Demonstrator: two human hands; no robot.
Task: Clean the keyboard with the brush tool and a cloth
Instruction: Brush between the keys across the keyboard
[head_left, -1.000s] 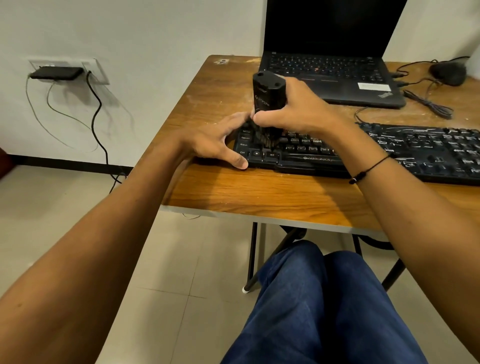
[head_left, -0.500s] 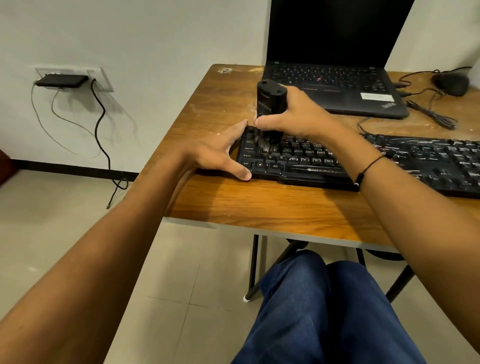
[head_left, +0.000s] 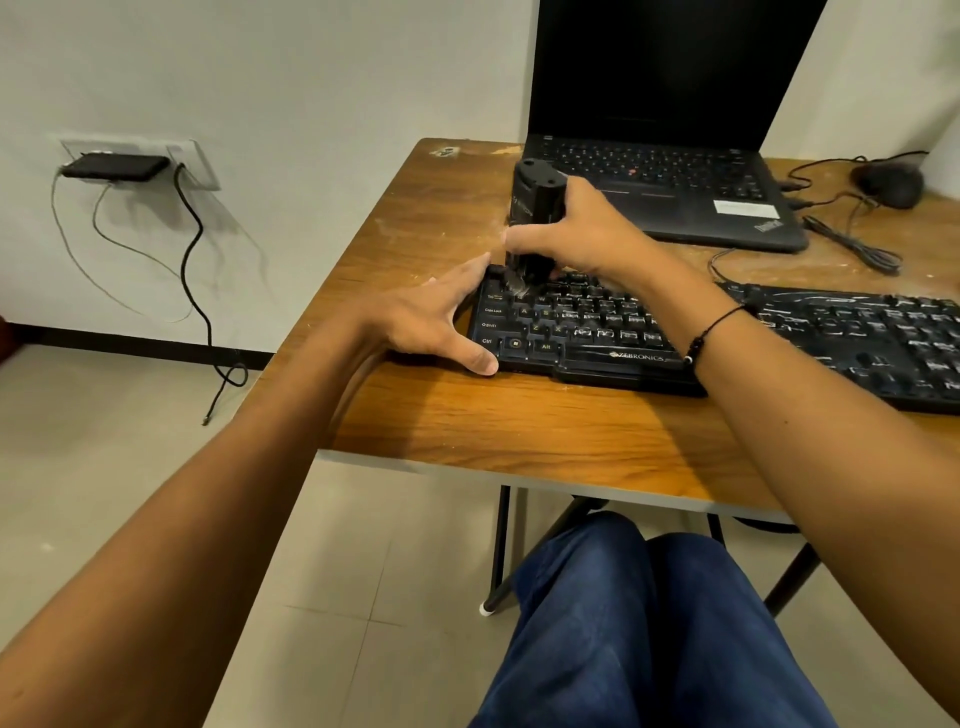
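Note:
A black keyboard (head_left: 779, 343) lies across the wooden table (head_left: 519, 421). My right hand (head_left: 587, 234) grips a black upright brush tool (head_left: 537, 208) whose bristles touch the keys at the keyboard's far left corner. My left hand (head_left: 431, 322) rests on the table against the keyboard's left end, fingers straight along the far corner and thumb pressed on the near left corner. No cloth is visible.
An open black laptop (head_left: 660, 171) sits behind the keyboard. A black mouse (head_left: 888, 184) and its coiled cable (head_left: 852, 244) lie at the back right. On the left wall a phone (head_left: 117, 166) rests on a socket with cables hanging down. My knees are under the table edge.
The brush tool and my right hand have moved from the near rows of keys to the far left corner of the keyboard. My left hand keeps its place at the left end.

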